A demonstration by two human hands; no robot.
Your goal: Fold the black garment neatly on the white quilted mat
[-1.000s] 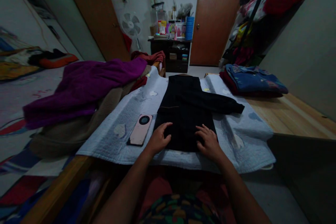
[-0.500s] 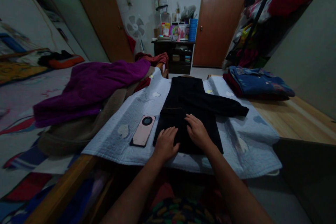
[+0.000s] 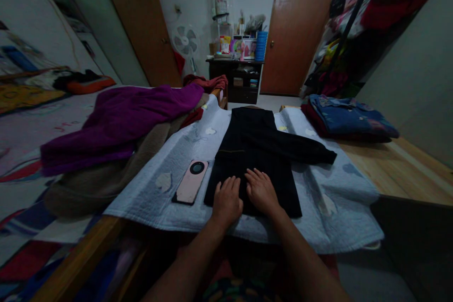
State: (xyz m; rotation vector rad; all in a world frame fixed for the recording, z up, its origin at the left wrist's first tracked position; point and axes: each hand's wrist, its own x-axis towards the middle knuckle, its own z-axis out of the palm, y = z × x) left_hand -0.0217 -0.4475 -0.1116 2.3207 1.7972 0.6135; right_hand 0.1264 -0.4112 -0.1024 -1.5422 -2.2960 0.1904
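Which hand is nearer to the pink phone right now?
Left. The left hand lies on the black garment, just right of the phone; the right hand is on the garment too, farther right.

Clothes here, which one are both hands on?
The black garment, sleeve stretched rightward over the pale quilt; the purple cloth and folded blue garment lie untouched.

A hand could pass over bare quilted cloth [image 3: 339,212] from its near right corner up along the right edge, as far as the black sleeve [image 3: 306,148], which juts across. On the left, the phone [image 3: 191,184] blocks the strip just beside the dark garment [image 3: 247,158]; outside it, room runs to the near left corner. A folded stack [image 3: 352,118] crowds the right edge's far end.
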